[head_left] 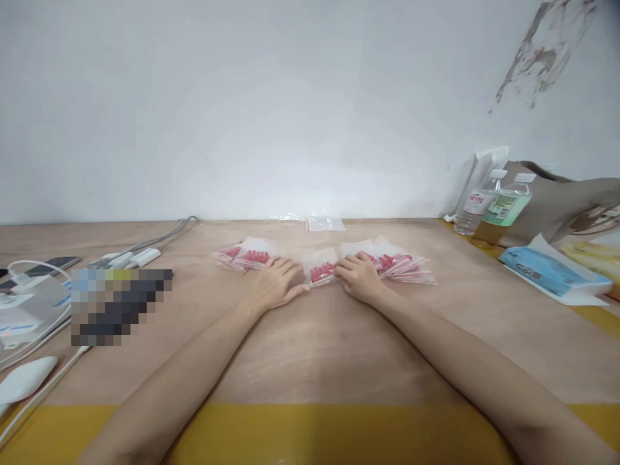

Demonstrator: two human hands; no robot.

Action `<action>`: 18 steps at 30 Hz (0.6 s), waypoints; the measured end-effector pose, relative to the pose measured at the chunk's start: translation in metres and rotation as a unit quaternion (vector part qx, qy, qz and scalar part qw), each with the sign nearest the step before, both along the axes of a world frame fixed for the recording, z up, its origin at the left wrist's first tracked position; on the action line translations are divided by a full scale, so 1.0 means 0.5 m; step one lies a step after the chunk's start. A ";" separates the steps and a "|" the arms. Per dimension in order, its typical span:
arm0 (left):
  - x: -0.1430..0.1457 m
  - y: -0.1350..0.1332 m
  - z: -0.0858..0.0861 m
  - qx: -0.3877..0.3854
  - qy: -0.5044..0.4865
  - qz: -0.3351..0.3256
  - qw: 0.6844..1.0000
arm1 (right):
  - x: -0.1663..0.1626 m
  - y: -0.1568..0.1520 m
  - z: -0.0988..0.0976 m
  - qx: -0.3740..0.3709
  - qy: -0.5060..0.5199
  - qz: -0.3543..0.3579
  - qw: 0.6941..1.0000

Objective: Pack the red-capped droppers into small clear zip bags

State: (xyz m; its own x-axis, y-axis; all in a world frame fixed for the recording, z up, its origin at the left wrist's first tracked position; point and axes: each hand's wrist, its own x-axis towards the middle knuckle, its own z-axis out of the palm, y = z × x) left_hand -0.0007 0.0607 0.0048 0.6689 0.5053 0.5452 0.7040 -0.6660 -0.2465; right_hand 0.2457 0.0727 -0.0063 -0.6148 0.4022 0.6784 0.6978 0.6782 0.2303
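Observation:
In front of me on the tabletop lies a small clear zip bag (321,266) with several red pieces in a row inside; their exact kind is too small to tell. My left hand (278,283) rests palm down to its left, fingers stretched and thumb out toward the bag's lower corner. My right hand (358,276) has bent fingers closed at the bag's right edge; its palm side is hidden. A fanned pile of similar filled bags (254,250) is beside my left hand. Another fanned pile (402,261) spreads out to the right of my right hand.
A flat bag (325,224) lies by the wall. Chargers and cables (33,310), a blurred-out dark object (121,303) and a white case (28,380) are at left. At right stand two bottles (506,203), a grey bag (557,200) and a blue tissue pack (552,271).

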 end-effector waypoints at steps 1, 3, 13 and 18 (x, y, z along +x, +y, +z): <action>-0.008 0.003 0.007 -0.001 -0.010 0.047 0.999 | 0.007 0.010 0.009 0.018 -0.004 -0.007 1.000; -0.033 0.013 0.017 0.003 -0.028 0.153 0.988 | 0.034 0.031 0.030 0.042 -0.002 -0.024 0.999; -0.100 0.046 0.006 -0.057 0.006 0.200 0.978 | 0.221 -0.008 0.054 -0.053 -0.017 -0.171 0.984; -0.011 0.018 -0.009 -0.128 -0.015 0.145 0.981 | 0.181 -0.052 0.072 -0.078 0.044 -0.161 0.983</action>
State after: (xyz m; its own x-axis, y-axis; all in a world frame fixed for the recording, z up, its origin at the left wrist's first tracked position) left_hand -0.0064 0.0696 0.0002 0.4615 0.7951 0.3934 0.8778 -0.4734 -0.0729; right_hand 0.3360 0.0465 0.0296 -0.3810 0.6695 0.6377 0.8945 0.4413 0.0713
